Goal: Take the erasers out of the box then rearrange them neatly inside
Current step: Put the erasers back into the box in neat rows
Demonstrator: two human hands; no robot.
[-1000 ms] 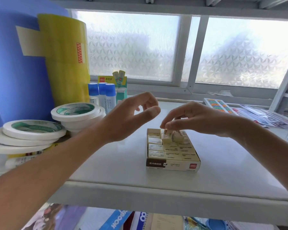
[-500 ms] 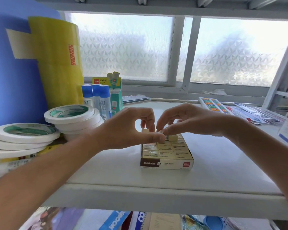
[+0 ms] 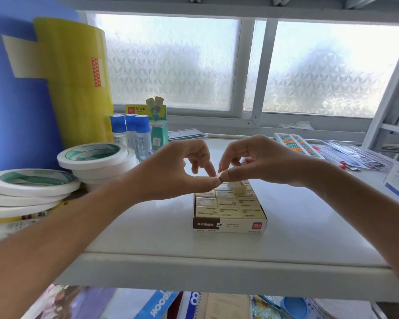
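Both hands meet above the far end of the box (image 3: 229, 224), which sits on the white shelf (image 3: 148, 226) with its printed front wall facing the camera. The left hand (image 3: 171, 171) has its fingers curled, thumb and forefinger reaching toward the right hand's fingertips; whether it actually pinches anything I cannot tell, since the contact point is small and partly hidden. The right hand (image 3: 260, 164) is curled too, its thumb and fingers pinching a small pale eraser (image 3: 219, 174) at the tips. Just below, a loose eraser (image 3: 238, 187) lies tilted on top of the packed erasers (image 3: 226, 203), which fill the box in tidy rows. Rolls of white tape (image 3: 32, 185) are stacked at the left, with blue-capped glue sticks (image 3: 134, 132) behind.
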